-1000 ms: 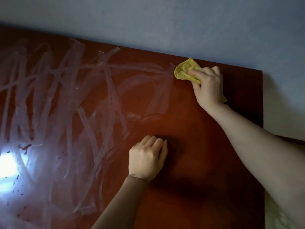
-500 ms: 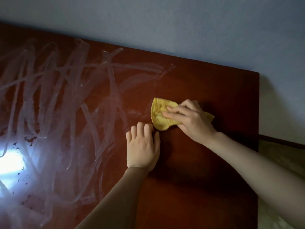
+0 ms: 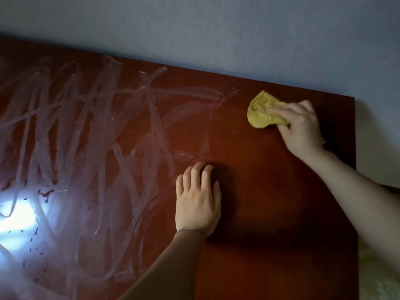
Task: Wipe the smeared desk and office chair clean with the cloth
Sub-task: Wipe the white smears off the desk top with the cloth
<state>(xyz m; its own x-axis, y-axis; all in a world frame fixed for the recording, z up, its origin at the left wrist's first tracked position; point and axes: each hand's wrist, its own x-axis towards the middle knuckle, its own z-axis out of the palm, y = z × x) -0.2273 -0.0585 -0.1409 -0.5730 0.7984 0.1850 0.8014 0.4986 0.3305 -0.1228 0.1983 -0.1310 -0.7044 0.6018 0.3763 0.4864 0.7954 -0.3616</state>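
Observation:
The dark red-brown desk (image 3: 270, 191) fills most of the view. Whitish smears (image 3: 86, 137) in crossing streaks cover its left and middle parts, while the right part looks clean. My right hand (image 3: 300, 128) holds a bunched yellow cloth (image 3: 262, 113) and presses it onto the desk near the far right corner, at the right end of the smears. My left hand (image 3: 197, 202) rests palm down on the desk in the middle, fingertips slightly bent, holding nothing. No office chair is in view.
A pale blue wall (image 3: 216, 29) runs along the desk's far edge. A bright glare (image 3: 15, 219) reflects off the desk at the left. The desk's right edge (image 3: 355, 191) drops off to something pale and fluffy (image 3: 378, 278) below.
My right hand swept the cloth from the far right corner down toward my left hand, then back up to the far right. The left hand stayed in place.

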